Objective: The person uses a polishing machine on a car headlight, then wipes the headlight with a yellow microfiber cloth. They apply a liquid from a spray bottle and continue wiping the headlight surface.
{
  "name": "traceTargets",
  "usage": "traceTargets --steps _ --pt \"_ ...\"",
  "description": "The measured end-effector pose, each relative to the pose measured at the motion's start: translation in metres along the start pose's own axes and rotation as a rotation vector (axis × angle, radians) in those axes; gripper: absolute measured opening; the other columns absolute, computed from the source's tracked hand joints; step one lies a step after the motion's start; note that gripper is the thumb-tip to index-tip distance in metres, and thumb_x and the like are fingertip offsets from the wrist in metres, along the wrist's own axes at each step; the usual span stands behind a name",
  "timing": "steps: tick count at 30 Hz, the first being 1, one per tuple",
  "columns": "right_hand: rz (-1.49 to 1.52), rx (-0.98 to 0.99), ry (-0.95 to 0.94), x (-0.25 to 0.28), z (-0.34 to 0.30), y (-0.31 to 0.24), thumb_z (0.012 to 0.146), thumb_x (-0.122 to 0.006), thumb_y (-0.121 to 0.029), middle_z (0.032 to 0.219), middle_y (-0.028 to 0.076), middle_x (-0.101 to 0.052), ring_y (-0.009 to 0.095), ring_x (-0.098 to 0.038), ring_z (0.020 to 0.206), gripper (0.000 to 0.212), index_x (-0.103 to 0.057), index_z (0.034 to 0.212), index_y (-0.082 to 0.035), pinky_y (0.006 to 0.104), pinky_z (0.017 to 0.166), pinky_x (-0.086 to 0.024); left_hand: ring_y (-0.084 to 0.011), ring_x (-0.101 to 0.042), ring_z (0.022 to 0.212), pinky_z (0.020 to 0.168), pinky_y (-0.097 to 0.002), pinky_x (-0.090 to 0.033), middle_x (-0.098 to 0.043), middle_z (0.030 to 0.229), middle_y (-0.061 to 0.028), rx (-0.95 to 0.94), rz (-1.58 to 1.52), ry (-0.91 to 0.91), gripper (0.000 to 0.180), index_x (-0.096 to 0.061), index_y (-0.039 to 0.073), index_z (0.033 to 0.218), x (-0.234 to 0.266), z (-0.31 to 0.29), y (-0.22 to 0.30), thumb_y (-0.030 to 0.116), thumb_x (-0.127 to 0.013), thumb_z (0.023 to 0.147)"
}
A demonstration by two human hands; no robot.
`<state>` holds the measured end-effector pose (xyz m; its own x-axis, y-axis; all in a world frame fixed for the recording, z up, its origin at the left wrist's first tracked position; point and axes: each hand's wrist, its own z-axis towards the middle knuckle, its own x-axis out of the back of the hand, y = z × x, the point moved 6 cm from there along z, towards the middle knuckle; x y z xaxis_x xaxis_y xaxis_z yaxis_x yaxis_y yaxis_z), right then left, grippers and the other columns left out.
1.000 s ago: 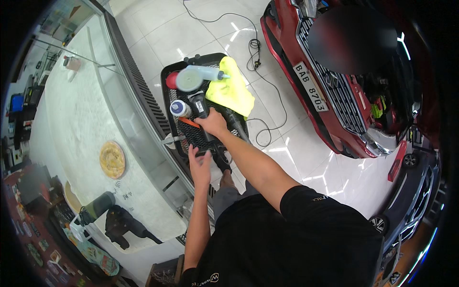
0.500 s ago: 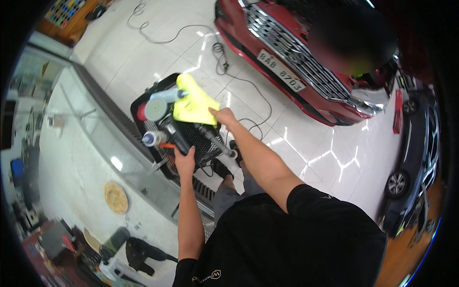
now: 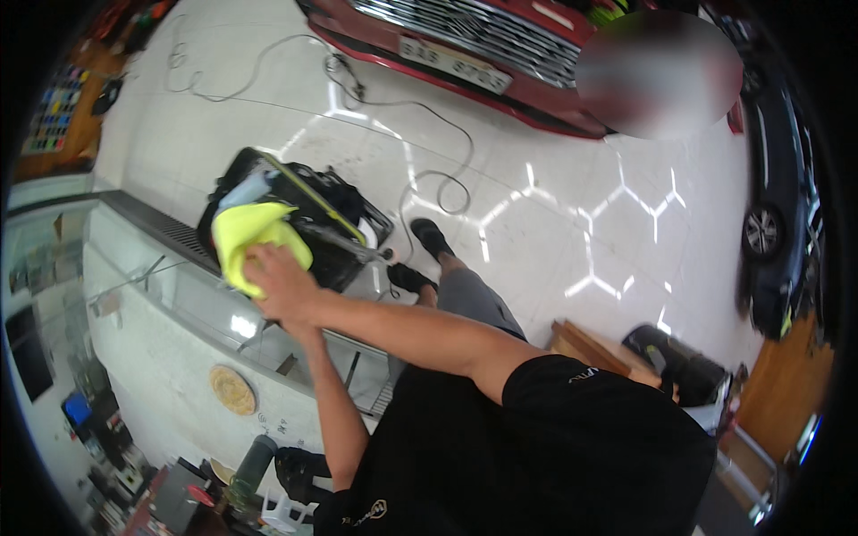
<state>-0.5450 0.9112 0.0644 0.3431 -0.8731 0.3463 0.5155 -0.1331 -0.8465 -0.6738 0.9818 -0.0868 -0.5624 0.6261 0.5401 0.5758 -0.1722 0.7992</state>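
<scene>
My right hand (image 3: 281, 281) is closed on a bright yellow cloth (image 3: 250, 234), which hangs over the near left corner of a black cart (image 3: 344, 272). Just under that hand, my left hand (image 3: 302, 323) shows only at the wrist; its fingers and anything in them are hidden. Beside the cloth, in the cart, lies a pale blue bottle (image 3: 246, 191). A yellow-green edge strip (image 3: 313, 196) runs across the cart, with dark items around it. A grey metal handle (image 3: 344, 241) sticks out toward my feet.
Ahead stands a red car (image 3: 465, 67), and a dark car (image 3: 773, 205) is at the right. A black cable (image 3: 429, 112) winds over the glossy tiled floor. On my left is a white counter (image 3: 170, 330) with a round tan disc (image 3: 232, 390). Boxes (image 3: 603, 348) sit behind my right side.
The yellow cloth and my right hand have moved left, across to my left hand. The tool my left hand held and the round green-grey pad no longer show. My view has turned.
</scene>
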Motion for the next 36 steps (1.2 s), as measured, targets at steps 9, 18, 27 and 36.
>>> traceTargets --steps 9,18,27,36 --pt "0.349 -0.419 -0.043 0.110 -0.050 -0.002 0.079 -0.066 -0.005 0.104 0.021 -0.066 0.041 -0.064 0.095 0.045 -0.053 0.122 -0.005 0.0497 0.084 -0.049 -0.0211 -0.065 0.105 0.090 -0.0349 -0.054 -0.063 0.122 -0.0133 0.187 -0.433 0.053 0.030 -0.057 0.000 0.126 0.041 -0.087 0.119 0.017 -0.052 0.101" --pt "-0.276 -0.138 -0.215 0.282 -0.091 -0.017 0.080 -0.070 -0.016 0.110 0.007 -0.066 0.028 -0.059 0.104 0.048 -0.058 0.126 -0.009 0.0421 0.084 -0.045 -0.0276 -0.065 0.111 0.094 -0.0418 -0.054 -0.064 0.123 -0.0155 0.500 -0.802 -0.726 0.046 -0.054 0.004 0.134 -0.091 -0.178 0.254 0.039 -0.046 0.106" --pt "-0.058 -0.327 0.107 0.535 -0.216 0.026 0.083 -0.064 -0.005 0.115 0.012 -0.068 0.035 -0.063 0.111 0.038 -0.065 0.120 -0.006 0.0429 0.094 -0.050 -0.0282 -0.059 0.125 0.106 -0.0443 -0.049 -0.058 0.139 -0.0131 0.364 -0.883 -0.744 0.044 -0.048 0.002 0.144 -0.321 -0.260 0.319 0.028 -0.051 0.107" --pt "0.414 -0.645 0.674 0.787 -0.279 0.135 0.102 -0.060 -0.029 0.124 0.009 -0.067 0.021 -0.065 0.107 0.039 -0.058 0.131 -0.003 0.0356 0.092 -0.051 -0.0323 -0.054 0.134 0.110 -0.0475 -0.046 -0.050 0.148 -0.0180 0.135 -0.717 -1.129 0.062 -0.035 0.001 0.151 -0.450 -0.369 0.476 0.043 -0.046 0.107"
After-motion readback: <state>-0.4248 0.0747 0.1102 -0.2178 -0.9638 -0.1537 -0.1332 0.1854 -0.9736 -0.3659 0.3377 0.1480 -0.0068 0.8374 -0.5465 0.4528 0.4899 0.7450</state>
